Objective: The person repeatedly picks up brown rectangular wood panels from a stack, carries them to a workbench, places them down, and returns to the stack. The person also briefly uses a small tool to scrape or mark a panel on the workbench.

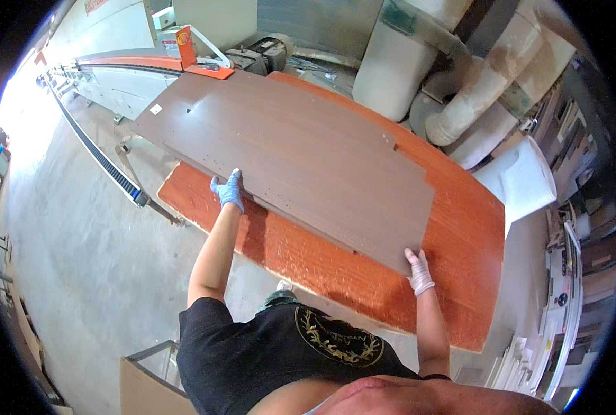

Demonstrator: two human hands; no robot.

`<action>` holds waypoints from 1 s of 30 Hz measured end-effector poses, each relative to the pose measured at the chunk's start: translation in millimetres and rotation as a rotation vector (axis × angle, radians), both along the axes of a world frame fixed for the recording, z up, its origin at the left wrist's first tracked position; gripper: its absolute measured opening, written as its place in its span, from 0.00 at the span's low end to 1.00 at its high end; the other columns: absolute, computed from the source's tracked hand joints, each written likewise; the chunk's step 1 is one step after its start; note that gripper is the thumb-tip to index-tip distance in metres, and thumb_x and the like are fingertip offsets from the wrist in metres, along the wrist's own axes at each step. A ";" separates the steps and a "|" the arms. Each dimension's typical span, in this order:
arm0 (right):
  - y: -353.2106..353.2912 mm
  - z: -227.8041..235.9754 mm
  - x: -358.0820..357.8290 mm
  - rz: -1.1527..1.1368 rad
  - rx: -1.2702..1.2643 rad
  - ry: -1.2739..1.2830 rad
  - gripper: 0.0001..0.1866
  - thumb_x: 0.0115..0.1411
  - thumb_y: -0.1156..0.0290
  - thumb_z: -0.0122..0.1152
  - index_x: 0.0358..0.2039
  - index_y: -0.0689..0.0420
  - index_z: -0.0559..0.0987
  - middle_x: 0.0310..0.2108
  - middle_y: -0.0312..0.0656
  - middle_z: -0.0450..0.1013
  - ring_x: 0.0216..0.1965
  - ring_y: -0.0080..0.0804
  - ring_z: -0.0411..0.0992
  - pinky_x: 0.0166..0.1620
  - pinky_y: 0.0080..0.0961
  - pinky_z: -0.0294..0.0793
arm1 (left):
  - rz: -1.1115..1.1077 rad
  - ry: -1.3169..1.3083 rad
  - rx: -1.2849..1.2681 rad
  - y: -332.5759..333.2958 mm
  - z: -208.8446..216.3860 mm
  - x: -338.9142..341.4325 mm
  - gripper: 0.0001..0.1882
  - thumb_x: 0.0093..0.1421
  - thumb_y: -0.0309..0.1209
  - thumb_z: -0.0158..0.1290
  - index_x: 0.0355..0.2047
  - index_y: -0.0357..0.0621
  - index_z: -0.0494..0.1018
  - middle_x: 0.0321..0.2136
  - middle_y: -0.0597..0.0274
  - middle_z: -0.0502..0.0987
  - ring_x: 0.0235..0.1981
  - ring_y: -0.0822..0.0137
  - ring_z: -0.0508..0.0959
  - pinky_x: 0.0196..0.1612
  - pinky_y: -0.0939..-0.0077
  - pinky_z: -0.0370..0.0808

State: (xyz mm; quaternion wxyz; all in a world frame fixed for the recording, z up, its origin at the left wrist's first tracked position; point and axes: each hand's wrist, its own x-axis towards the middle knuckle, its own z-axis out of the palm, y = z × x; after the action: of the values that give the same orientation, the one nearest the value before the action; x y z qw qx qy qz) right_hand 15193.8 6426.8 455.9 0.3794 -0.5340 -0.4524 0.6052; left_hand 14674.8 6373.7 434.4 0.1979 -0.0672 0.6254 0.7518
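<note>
A large brown wooden panel (301, 152) lies at a slant over a reddish-orange worktable (460, 290). Stepped notches are cut into its right end, and small holes dot its near edge. My left hand (229, 191), in a blue glove, grips that near edge left of the middle, thumb up on the edge and the other fingers partly hidden. Around the panel's near right corner my right hand (419, 272) is closed, in a pale glove, with its thumb on top. The undersides of both grips are out of sight.
Beyond the panel's far left end stands a long white machine (131, 90) with an orange strip. A narrow roller rail (100, 152) runs along the left. Pale ducts (488, 90) and a white foam roll (519, 180) stand at the far right. A cardboard box (149, 387) sits near my left.
</note>
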 end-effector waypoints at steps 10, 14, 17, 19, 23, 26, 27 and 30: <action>24.4 13.9 -51.8 0.017 -0.497 0.417 0.28 0.54 0.60 0.58 0.54 0.53 0.64 0.49 0.40 0.66 0.49 0.39 0.66 0.48 0.39 0.71 | -0.325 -0.353 0.289 9.5 -45.7 -116.7 0.50 0.42 0.48 0.64 0.61 0.49 0.49 0.57 0.56 0.60 0.53 0.51 0.63 0.48 0.45 0.63; 28.4 -25.3 -30.4 0.068 -0.356 0.339 0.25 0.55 0.56 0.56 0.51 0.53 0.68 0.48 0.39 0.68 0.49 0.33 0.67 0.47 0.35 0.70 | -0.470 -0.420 0.235 19.3 -58.8 -123.6 0.46 0.49 0.58 0.52 0.61 0.47 0.51 0.63 0.60 0.48 0.62 0.55 0.50 0.60 0.50 0.46; 24.0 -33.0 -18.7 0.005 -0.278 0.344 0.21 0.57 0.57 0.53 0.49 0.54 0.69 0.44 0.38 0.70 0.44 0.30 0.70 0.41 0.31 0.74 | -0.599 -0.371 0.265 14.8 -36.5 -110.6 0.46 0.51 0.61 0.48 0.62 0.48 0.48 0.63 0.60 0.48 0.62 0.53 0.49 0.59 0.44 0.40; 13.5 -35.6 0.2 -0.023 -0.173 0.402 0.20 0.58 0.58 0.51 0.48 0.55 0.69 0.42 0.37 0.71 0.40 0.29 0.72 0.37 0.27 0.76 | -0.558 -0.406 0.198 2.0 -28.4 -84.9 0.45 0.51 0.60 0.47 0.61 0.47 0.48 0.63 0.60 0.48 0.62 0.53 0.50 0.59 0.44 0.41; -21.8 -44.7 82.8 -0.118 -0.282 0.333 0.22 0.57 0.64 0.53 0.51 0.58 0.67 0.44 0.39 0.70 0.45 0.34 0.69 0.46 0.34 0.71 | -0.506 -0.497 0.025 -35.4 -2.0 13.1 0.45 0.48 0.62 0.50 0.59 0.47 0.52 0.62 0.55 0.50 0.60 0.53 0.55 0.57 0.44 0.51; -71.8 -55.4 158.0 -0.195 -0.227 0.237 0.23 0.56 0.63 0.54 0.51 0.58 0.67 0.44 0.40 0.70 0.45 0.34 0.69 0.46 0.33 0.70 | -0.370 -0.532 -0.074 -58.2 11.0 102.5 0.48 0.46 0.63 0.51 0.59 0.45 0.52 0.59 0.52 0.55 0.57 0.51 0.58 0.54 0.47 0.58; -87.5 -58.0 182.3 -0.191 -0.189 0.243 0.24 0.55 0.63 0.55 0.51 0.58 0.67 0.44 0.39 0.70 0.44 0.34 0.69 0.46 0.33 0.70 | -0.374 -0.517 -0.069 -74.7 -3.5 122.4 0.49 0.46 0.63 0.51 0.60 0.45 0.52 0.59 0.51 0.55 0.58 0.50 0.57 0.54 0.46 0.58; -121.1 -52.7 278.1 -0.217 -0.132 0.094 0.25 0.54 0.61 0.57 0.50 0.59 0.67 0.44 0.38 0.69 0.44 0.32 0.68 0.47 0.32 0.69 | -0.448 -0.632 0.100 -129.6 -45.5 193.1 0.48 0.45 0.65 0.51 0.59 0.49 0.54 0.56 0.52 0.59 0.54 0.48 0.61 0.52 0.46 0.60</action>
State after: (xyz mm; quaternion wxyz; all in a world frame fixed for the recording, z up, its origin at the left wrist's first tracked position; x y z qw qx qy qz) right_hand 15471.8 6305.8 403.2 0.4277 -0.5746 -0.3328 0.6133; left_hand 14867.9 6244.1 388.8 0.5432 -0.1476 0.4951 0.6618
